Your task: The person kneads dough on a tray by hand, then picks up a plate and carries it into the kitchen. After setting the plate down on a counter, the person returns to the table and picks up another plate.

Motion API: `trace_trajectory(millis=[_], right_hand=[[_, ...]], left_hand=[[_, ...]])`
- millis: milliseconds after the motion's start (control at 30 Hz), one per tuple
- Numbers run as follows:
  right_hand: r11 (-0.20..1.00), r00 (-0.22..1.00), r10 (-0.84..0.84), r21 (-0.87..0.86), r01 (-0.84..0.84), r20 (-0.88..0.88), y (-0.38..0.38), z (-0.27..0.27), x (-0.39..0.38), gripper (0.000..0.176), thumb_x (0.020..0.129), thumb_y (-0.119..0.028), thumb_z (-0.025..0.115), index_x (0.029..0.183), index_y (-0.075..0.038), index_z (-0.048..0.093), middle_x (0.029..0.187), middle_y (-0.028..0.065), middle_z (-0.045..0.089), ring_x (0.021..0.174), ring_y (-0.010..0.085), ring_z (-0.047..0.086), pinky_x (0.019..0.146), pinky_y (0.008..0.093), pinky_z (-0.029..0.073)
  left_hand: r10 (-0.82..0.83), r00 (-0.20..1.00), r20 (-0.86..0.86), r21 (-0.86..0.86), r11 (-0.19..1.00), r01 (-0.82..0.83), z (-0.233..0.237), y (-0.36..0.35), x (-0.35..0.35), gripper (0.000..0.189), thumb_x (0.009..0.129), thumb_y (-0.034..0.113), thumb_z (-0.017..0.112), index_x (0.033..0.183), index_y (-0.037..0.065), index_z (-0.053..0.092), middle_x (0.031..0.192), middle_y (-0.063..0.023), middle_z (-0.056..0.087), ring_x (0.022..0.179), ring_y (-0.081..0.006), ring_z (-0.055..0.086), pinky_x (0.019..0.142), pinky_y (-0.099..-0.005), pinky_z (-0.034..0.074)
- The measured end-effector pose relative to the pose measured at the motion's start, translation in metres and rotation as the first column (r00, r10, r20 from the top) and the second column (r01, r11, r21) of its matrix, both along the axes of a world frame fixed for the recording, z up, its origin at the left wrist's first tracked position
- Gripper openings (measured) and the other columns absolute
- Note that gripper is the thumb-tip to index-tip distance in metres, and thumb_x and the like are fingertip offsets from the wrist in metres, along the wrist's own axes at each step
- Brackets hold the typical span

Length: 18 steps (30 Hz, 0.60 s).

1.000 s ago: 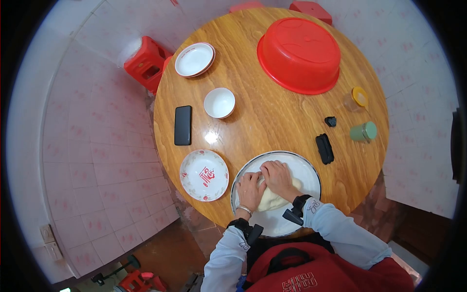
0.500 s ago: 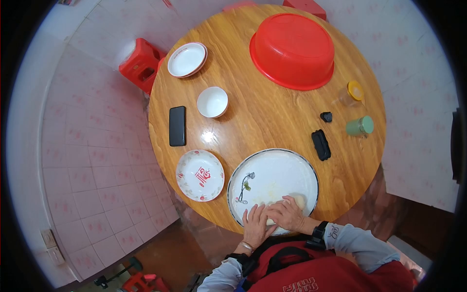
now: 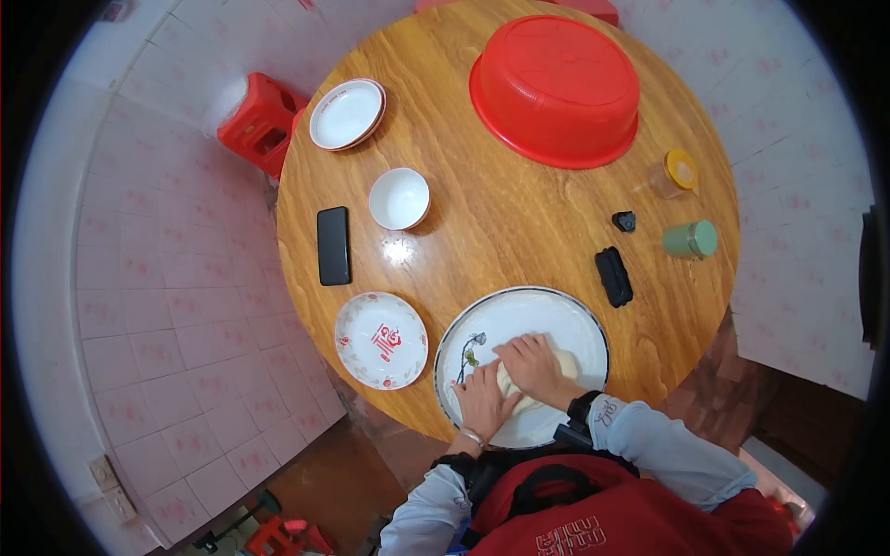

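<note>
A lump of pale dough lies on a large round white plate with a dark rim and a painted flower. My right hand is over the top of the dough, its fingers curled around the far left side. Lower and to the left, my left hand grips the dough's near left edge, thumb toward the right hand. Both hands cover much of the dough, so its full shape is hidden.
Left of the plate sit a patterned dish, a black phone, a white bowl and stacked dishes. An upturned red basin stands at the back. Rightward are black items, a green-lidded jar and a yellow-lidded jar.
My right hand has moved up and slightly left over the dough, and my left hand slightly up. More of the dough shows on the right, and its shape has changed.
</note>
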State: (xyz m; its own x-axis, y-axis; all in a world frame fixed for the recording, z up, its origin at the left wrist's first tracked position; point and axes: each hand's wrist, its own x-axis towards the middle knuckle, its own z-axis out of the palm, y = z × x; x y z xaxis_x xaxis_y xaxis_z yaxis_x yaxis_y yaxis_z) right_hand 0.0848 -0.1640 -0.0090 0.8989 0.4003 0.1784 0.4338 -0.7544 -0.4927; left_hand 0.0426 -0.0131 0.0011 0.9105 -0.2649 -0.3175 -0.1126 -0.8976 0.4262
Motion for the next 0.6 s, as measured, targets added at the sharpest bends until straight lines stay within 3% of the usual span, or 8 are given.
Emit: trace_trajectory(millis=[133,200,233,300,333,433,567,600], right_hand=[[0.977,0.984,-0.166,0.124,0.174,-0.066,0.007,-0.018,0.021,0.012,0.087,-0.018,0.058,0.095,-0.011,0.064,0.082,0.0045,0.064,0.08,0.0217,0.061,0.072,0.0374,0.046],[0.955,0.937,-0.179,0.177,0.239,-0.301,0.004,-0.02,0.027,0.015,0.092,-0.021,0.055,0.096,-0.01,0.065,0.077,0.007,0.066,0.074,0.0243,0.064,0.068,0.0392,0.048],[0.955,0.941,-0.179,0.18,0.236,-0.288,0.003,-0.024,0.028,0.015,0.092,-0.021,0.055,0.096,-0.01,0.065,0.077,0.007,0.066,0.074,0.0243,0.064,0.068,0.0392,0.048],[0.822,0.747,-0.062,0.391,0.414,-0.662,-0.006,-0.026,0.03,0.016,0.093,-0.017,0.054,0.096,-0.007,0.066,0.076,0.0091,0.066,0.072,0.0257,0.065,0.068,0.0359,0.051],[0.823,0.752,-0.069,0.389,0.414,-0.655,-0.015,-0.023,0.029,0.016,0.093,-0.017,0.054,0.096,-0.007,0.066,0.076,0.0091,0.066,0.072,0.0257,0.065,0.068,0.0359,0.051],[0.878,0.735,-0.17,0.237,0.415,-0.657,-0.045,0.0,0.014,0.026,0.097,-0.024,0.048,0.099,-0.005,0.066,0.082,0.0106,0.067,0.078,0.0253,0.066,0.072,0.0345,0.051],[0.885,0.767,-0.186,0.234,0.402,-0.614,-0.052,-0.01,-0.023,0.029,0.096,-0.028,0.046,0.1,-0.007,0.065,0.089,0.0116,0.069,0.088,0.0309,0.064,0.08,0.0409,0.049],[0.878,0.827,-0.247,0.245,0.412,-0.505,-0.044,-0.015,-0.034,0.026,0.096,-0.025,0.047,0.099,-0.006,0.065,0.088,0.0118,0.067,0.087,0.0302,0.063,0.08,0.0404,0.048]], left_hand=[[0.071,0.984,-0.165,0.012,0.998,-0.07,0.006,-0.003,0.026,0.076,0.07,0.052,0.076,0.13,0.013,0.05,0.114,-0.0111,0.06,0.102,-0.0291,0.058,0.085,-0.0494,0.038],[0.136,0.967,-0.214,-0.003,0.99,-0.14,0.006,-0.003,0.03,0.074,0.068,0.054,0.076,0.127,0.014,0.054,0.108,-0.0103,0.062,0.096,-0.0287,0.06,0.084,-0.0502,0.038],[0.137,0.97,-0.2,-0.006,0.99,-0.141,0.009,-0.004,0.027,0.074,0.068,0.054,0.076,0.127,0.014,0.054,0.108,-0.0103,0.062,0.096,-0.0287,0.06,0.084,-0.0502,0.038],[0.117,0.99,-0.074,-0.065,0.99,-0.122,0.017,-0.008,0.02,0.07,0.066,0.044,0.08,0.125,0.015,0.056,0.112,-0.0081,0.06,0.102,-0.0271,0.057,0.088,-0.0487,0.037],[0.112,0.991,-0.066,-0.072,0.99,-0.117,0.021,-0.009,0.016,0.07,0.066,0.044,0.08,0.125,0.015,0.056,0.112,-0.0081,0.06,0.102,-0.0271,0.057,0.088,-0.0487,0.037],[-0.079,0.921,0.381,-0.123,0.983,0.136,0.036,-0.015,0.004,0.071,0.061,0.022,0.084,0.126,0.017,0.057,0.119,-0.006,0.054,0.114,-0.0263,0.047,0.096,-0.0466,0.032],[-0.161,0.841,0.517,-0.064,0.972,0.226,0.055,-0.003,0.006,0.064,0.066,0.025,0.083,0.125,0.014,0.057,0.116,-0.0088,0.055,0.112,-0.0284,0.048,0.097,-0.0472,0.032],[-0.114,0.91,0.4,-0.234,0.947,0.222,0.054,0.009,0.003,0.061,0.07,0.027,0.081,0.124,0.014,0.056,0.118,-0.009,0.054,0.112,-0.0286,0.049,0.099,-0.0467,0.032]])
